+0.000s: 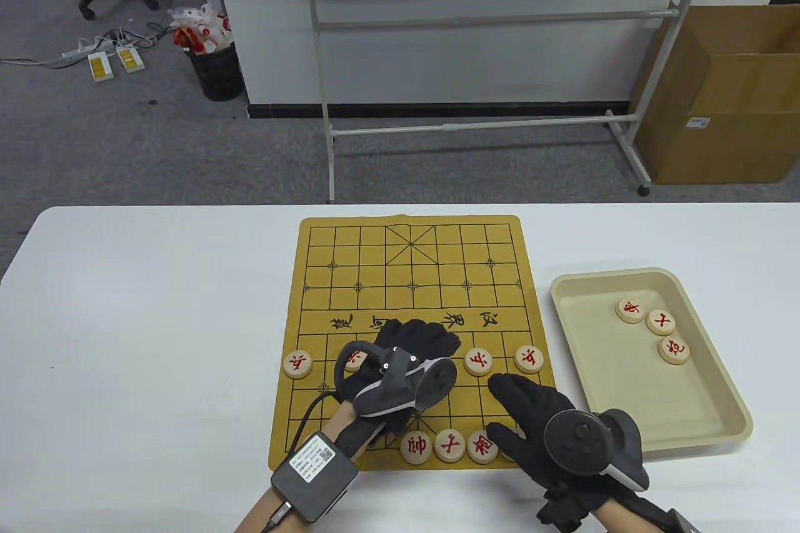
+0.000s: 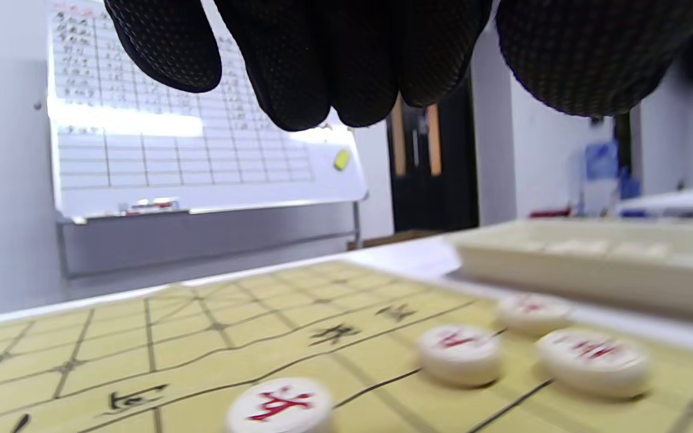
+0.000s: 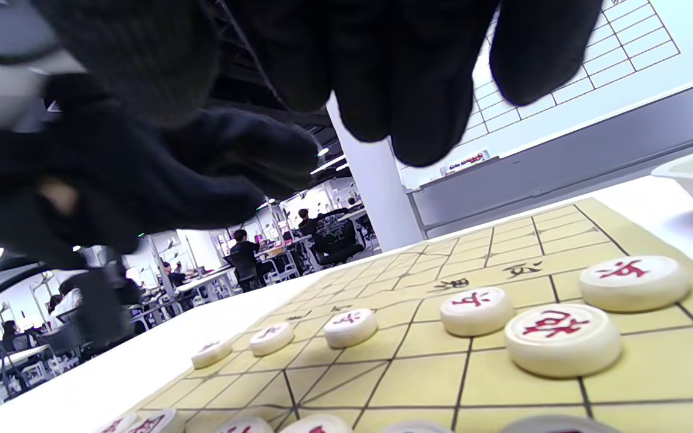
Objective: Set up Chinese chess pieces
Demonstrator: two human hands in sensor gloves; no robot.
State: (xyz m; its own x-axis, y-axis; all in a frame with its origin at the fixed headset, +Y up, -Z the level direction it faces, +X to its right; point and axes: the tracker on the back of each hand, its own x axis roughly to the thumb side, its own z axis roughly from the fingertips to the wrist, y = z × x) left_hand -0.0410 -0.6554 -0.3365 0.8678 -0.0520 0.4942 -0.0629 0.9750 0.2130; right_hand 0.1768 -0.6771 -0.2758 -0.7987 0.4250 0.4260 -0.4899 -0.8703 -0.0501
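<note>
The yellow board mat (image 1: 406, 258) carries red-lettered pale pieces. Soldiers stand in a row at the left (image 1: 298, 364), right of centre (image 1: 478, 362) and far right (image 1: 529, 359). Three back-row pieces (image 1: 450, 444) line the near edge. My left hand (image 1: 425, 339) hovers over the middle of the soldier row, fingers relaxed and empty (image 2: 352, 72), above a soldier (image 2: 280, 406). My right hand (image 1: 525, 408) lies flat over the board's near right part, holding nothing (image 3: 394, 78). Below it stands one more piece (image 3: 563, 340), hidden in the table view.
A beige tray (image 1: 719, 408) sits right of the board with three pieces in its far part (image 1: 660, 321). The far half of the board holds no pieces. White table (image 1: 156, 320) extends to the left. A whiteboard stand (image 1: 475, 120) is beyond the table.
</note>
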